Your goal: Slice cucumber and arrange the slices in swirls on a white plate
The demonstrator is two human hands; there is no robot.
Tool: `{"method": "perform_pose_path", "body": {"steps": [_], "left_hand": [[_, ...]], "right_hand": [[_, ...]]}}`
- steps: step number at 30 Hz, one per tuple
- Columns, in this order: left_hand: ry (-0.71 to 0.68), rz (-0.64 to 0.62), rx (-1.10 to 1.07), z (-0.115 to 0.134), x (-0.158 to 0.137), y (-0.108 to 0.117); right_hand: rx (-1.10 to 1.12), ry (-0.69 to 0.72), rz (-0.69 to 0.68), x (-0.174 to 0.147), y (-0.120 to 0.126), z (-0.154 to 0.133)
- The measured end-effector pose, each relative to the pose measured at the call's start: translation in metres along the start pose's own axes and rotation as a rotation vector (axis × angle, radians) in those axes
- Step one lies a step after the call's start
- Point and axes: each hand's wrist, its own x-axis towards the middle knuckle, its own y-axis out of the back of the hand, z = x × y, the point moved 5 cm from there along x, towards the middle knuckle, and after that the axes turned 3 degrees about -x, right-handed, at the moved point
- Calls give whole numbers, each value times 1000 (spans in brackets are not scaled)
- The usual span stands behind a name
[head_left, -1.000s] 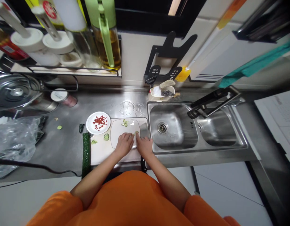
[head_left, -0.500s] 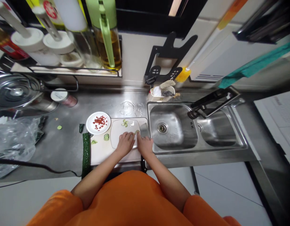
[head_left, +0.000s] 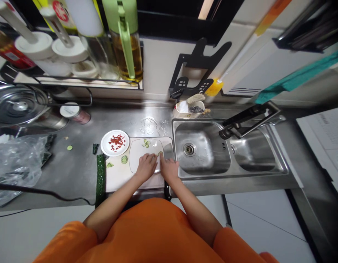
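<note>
Both of my hands meet over the right part of a white plate (head_left: 136,160) lying on a light cutting board (head_left: 116,180). My left hand (head_left: 146,167) has its fingers curled and close together; what they hold, if anything, is hidden. My right hand (head_left: 169,169) touches a small cucumber slice (head_left: 160,153) with its fingertips near the plate's right rim. A fan of cucumber slices (head_left: 145,143) lies at the plate's far side. Partly beneath my right hand rests a knife (head_left: 168,149), its black handle towards me. More slices (head_left: 124,159) lie on the board, left of the plate.
A round plate of chopped red pieces (head_left: 116,143) overlaps the board's far left corner. A long cucumber (head_left: 100,177) lies beside the board. To the right is a double sink (head_left: 203,146) with a black faucet (head_left: 240,120). Plastic bags (head_left: 18,160) lie at left.
The view has shifted very slightly. My hands stay in nearly the same place over the plate, and nothing else has visibly moved.
</note>
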Motion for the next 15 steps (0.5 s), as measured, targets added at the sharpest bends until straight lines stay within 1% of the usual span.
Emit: {"method": "perform_pose_path", "body": {"steps": [3, 6, 9, 12, 14, 15], "left_hand": [[16, 29, -42, -3, 0, 6], [63, 126, -98, -16, -3, 24], [177, 272, -137, -44, -13, 52], [317, 398, -126, -80, -34, 77], [406, 433, -100, -101, -51, 85], [458, 430, -90, -109, -59, 87]], "right_hand": [[23, 4, 4, 0, 2, 2], [72, -31, 35, 0, 8, 6], [119, -93, 55, -1, 13, 13], [146, -129, 57, -5, 15, 16], [153, -124, 61, -9, 15, 15], [154, -116, 59, -12, 14, 14]]}}
